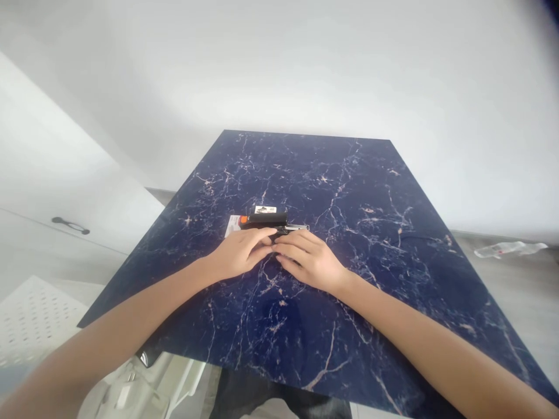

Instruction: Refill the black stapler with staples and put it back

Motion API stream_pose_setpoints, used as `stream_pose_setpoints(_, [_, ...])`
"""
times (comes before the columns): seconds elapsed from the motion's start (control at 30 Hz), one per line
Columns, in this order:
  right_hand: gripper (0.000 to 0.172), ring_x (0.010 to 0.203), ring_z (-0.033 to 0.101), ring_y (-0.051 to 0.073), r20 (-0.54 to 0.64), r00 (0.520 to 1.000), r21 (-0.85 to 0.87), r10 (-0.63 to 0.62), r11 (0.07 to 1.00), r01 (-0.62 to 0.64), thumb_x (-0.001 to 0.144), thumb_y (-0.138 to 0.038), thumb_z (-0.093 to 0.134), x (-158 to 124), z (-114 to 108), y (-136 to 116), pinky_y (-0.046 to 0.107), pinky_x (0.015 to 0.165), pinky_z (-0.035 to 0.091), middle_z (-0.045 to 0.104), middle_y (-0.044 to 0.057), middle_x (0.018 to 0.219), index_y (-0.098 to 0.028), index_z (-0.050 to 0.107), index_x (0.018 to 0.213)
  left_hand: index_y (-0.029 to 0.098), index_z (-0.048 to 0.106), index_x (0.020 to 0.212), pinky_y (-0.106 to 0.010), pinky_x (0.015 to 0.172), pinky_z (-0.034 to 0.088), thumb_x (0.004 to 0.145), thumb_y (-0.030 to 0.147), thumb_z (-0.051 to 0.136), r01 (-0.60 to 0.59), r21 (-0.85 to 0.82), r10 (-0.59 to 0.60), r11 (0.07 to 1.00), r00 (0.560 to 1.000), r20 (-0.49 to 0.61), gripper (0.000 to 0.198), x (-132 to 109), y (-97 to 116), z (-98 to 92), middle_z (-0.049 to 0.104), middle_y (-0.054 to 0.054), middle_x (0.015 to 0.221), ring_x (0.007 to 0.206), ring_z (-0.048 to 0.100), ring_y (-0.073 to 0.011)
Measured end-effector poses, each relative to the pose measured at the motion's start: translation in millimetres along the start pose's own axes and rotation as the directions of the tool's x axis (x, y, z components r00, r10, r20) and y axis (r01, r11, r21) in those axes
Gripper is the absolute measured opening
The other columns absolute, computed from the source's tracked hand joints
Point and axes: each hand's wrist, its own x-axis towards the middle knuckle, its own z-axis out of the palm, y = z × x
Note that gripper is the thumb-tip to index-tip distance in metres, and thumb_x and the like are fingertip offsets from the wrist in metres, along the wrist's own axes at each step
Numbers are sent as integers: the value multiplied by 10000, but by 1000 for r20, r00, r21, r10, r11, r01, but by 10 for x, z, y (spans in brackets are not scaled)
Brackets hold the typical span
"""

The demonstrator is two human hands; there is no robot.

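Left hand [244, 253] and right hand [309, 261] palms down over a dark blue marble-patterned tabletop [349, 192], fingertips almost meeting. Narrow grip from both sides, fingers curled over a black tool with an orange tip [266, 219], firmness impossible to tell. Tool lying flat across a white printed card [233, 226], a small label [265, 209] just behind it.

Black tool [266, 219] — middle hidden by fingers [257, 238]
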Motion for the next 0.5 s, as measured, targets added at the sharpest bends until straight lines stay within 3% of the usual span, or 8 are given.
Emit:
stream_pose_setpoints(0.17, [215,1063,736,231,18,999,34,27,999,-28,1030,-217,610,-17,-4,19,457,956,611,787,43,1158,-292,707,1206,255,451,1503,-324,802,625,1074,277,555,112,-166,-100,980,992,80,442,-17,44,78,783,-33,1000,859,777,-184])
stream_pose_setpoints(0.3, [182,1021,746,220,-7,999,56,45,997,-44,1016,-204,628,-28,14,11,437,947,600,801,26,1111,-288,720,1148,242,575,1374,-343,819,612,1060,273,568,62,-79,-57,995,996,65,315,22,72,55,779,-39,986,877,758,-196])
stream_pose_setpoints(0.4, [126,979,743,236,-83,978,57,193,980,-189,986,-229,650,-3,-2,-10,450,925,592,804,29,1030,-288,739,1055,234,638,1273,-376,827,594,1039,265,578,20,46,-18,999,999,-43,243,42,51,3,775,-46,977,902,735,-214])
stream_pose_setpoints(0.5, [77,964,725,255,-210,876,51,434,900,-434,948,-253,672,39,-46,-9,449,890,582,791,45,996,-274,740,977,241,684,1168,-374,796,574,1021,246,579,22,129,2,991,983,-185,181,43,2,-52,762,-33,912,833,706,-197])
